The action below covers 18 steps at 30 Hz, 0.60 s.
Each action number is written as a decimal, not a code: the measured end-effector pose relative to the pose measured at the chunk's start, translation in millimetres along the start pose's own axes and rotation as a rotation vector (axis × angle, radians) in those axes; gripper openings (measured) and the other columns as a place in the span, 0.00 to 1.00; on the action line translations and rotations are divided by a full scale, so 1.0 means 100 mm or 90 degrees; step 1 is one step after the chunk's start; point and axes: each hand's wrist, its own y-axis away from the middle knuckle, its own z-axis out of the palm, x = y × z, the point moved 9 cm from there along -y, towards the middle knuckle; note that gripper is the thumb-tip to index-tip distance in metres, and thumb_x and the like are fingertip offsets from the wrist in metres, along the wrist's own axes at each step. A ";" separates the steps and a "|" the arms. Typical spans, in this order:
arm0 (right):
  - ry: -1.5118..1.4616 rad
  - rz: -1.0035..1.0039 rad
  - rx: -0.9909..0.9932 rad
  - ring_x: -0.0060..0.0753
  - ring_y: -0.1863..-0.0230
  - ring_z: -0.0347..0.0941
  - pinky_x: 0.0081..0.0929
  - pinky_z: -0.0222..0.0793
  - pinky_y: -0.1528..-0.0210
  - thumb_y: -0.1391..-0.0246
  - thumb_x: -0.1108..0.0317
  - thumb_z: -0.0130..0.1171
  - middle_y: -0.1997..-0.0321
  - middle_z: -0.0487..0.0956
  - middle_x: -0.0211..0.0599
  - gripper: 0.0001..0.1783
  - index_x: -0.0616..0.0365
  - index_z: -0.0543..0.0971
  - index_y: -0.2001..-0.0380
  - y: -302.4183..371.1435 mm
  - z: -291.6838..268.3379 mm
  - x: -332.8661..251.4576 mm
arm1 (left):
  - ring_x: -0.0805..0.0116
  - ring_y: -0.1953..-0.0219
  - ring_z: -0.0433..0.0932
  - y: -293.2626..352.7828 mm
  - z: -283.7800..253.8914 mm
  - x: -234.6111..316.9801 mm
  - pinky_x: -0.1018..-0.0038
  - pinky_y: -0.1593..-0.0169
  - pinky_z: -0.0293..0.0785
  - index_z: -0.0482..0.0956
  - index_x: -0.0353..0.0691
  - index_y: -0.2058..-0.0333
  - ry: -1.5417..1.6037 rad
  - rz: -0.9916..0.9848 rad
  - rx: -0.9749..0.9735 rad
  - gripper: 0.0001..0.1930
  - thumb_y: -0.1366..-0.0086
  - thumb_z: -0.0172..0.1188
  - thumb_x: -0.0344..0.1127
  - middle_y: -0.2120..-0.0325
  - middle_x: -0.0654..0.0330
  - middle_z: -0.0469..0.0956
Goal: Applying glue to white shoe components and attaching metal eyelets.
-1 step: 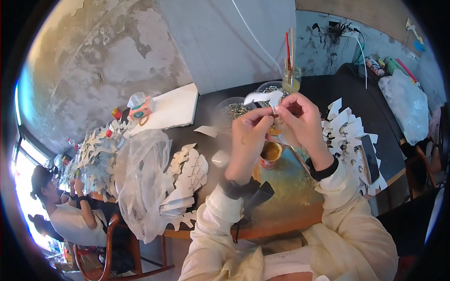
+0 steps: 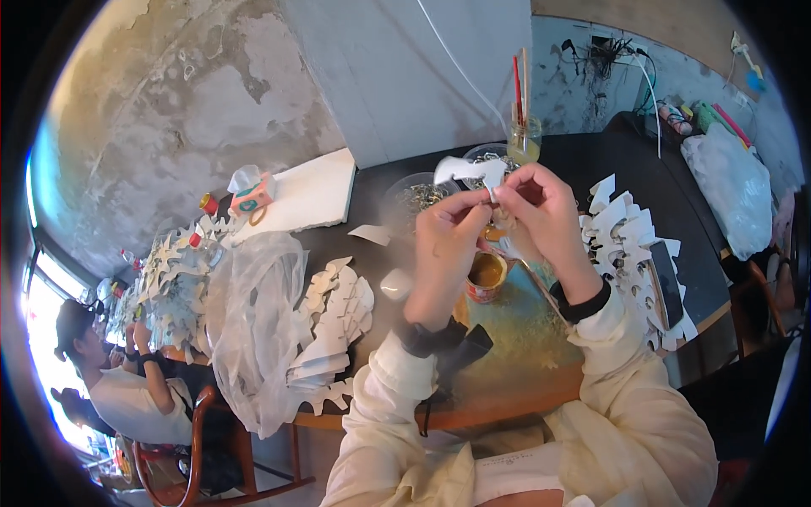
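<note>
Both hands are raised together above the table [image 2: 591, 160], fingertips meeting on a white cutout [image 2: 466, 171]. The left hand [image 2: 445, 245] pinches its lower edge between thumb and forefinger; the right hand [image 2: 545, 215] pinches the same spot from the other side. The cutout is flat and thin, with curved, wing-like lobes (its lower part is hidden by fingers), held over a small cup [image 2: 487, 277] of tan paste

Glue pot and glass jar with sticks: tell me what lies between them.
In the head view, both hands, left and right, pinching a white cutout, lie between the glue pot and jar.
</note>
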 end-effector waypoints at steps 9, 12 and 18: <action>-0.278 0.313 -0.152 0.13 0.65 0.73 0.16 0.68 0.64 0.45 0.65 0.64 0.66 0.77 0.24 0.11 0.55 0.76 0.62 0.17 0.24 0.26 | 0.79 0.67 0.79 0.05 -0.12 0.24 0.83 0.67 0.77 0.80 0.29 0.58 -0.121 0.078 -0.001 0.11 0.38 0.60 0.28 0.67 0.61 0.81; -0.231 0.249 -0.080 0.14 0.66 0.74 0.14 0.68 0.64 0.47 0.67 0.65 0.67 0.79 0.24 0.07 0.57 0.78 0.69 0.13 0.16 0.14 | 0.78 0.68 0.79 0.08 -0.12 0.27 0.82 0.66 0.77 0.80 0.29 0.59 -0.152 0.138 0.022 0.10 0.39 0.62 0.26 0.68 0.59 0.81; -0.193 0.237 -0.081 0.16 0.68 0.74 0.16 0.68 0.65 0.49 0.70 0.66 0.69 0.80 0.28 0.06 0.60 0.80 0.70 0.09 0.08 0.27 | 0.77 0.72 0.78 0.08 -0.11 0.31 0.83 0.67 0.75 0.81 0.28 0.66 -0.176 0.104 -0.018 0.07 0.41 0.64 0.26 0.75 0.60 0.81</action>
